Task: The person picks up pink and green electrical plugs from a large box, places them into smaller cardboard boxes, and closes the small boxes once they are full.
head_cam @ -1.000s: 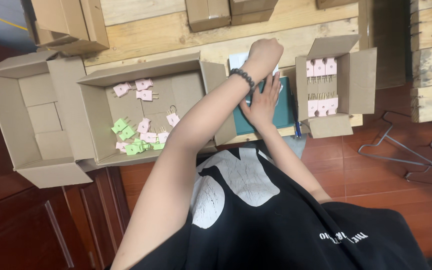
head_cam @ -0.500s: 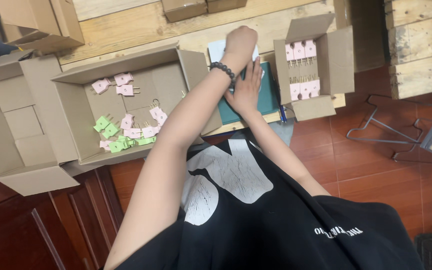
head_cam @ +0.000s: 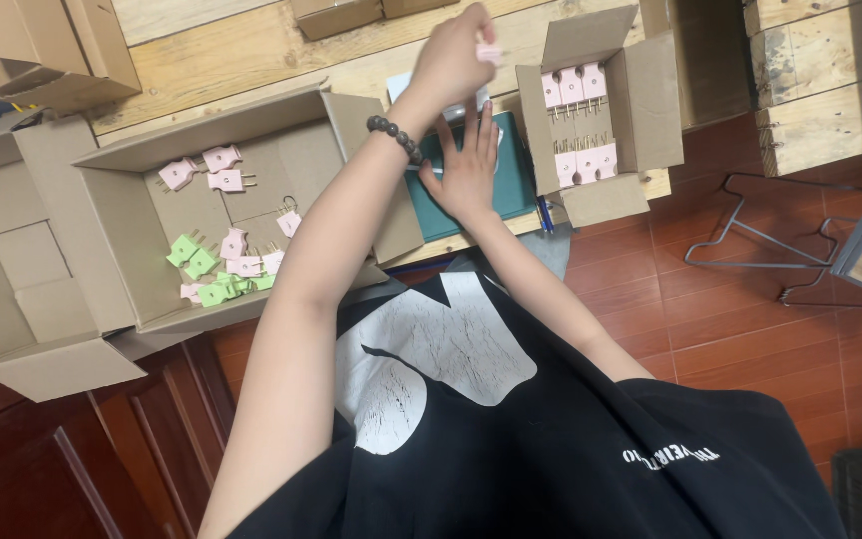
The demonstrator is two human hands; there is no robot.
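My left hand [head_cam: 454,62], with a dark bead bracelet on its wrist, is raised over the wooden table and pinches a small pink plug [head_cam: 489,50] just left of a small open carton [head_cam: 650,110]. Inside that carton, pink plugs [head_cam: 573,88] stand in neat rows. My right hand [head_cam: 466,165] lies flat, fingers spread, on a dark green mat [head_cam: 513,178] with a white sheet partly under it. Left of the mat, a wide open carton [head_cam: 132,240] holds loose pink plugs [head_cam: 214,170] and green plugs [head_cam: 200,268].
An empty open carton [head_cam: 12,250] sits at the far left, with more cartons [head_cam: 32,50] behind it. A blue pen [head_cam: 544,216] lies at the table edge. Wire hangers [head_cam: 750,240] lie on the red tile floor; wooden pallets [head_cam: 820,70] stand on the right.
My left hand has lifted slightly and holds the pink plug closer to the small carton. My right hand stays flat on the green mat.
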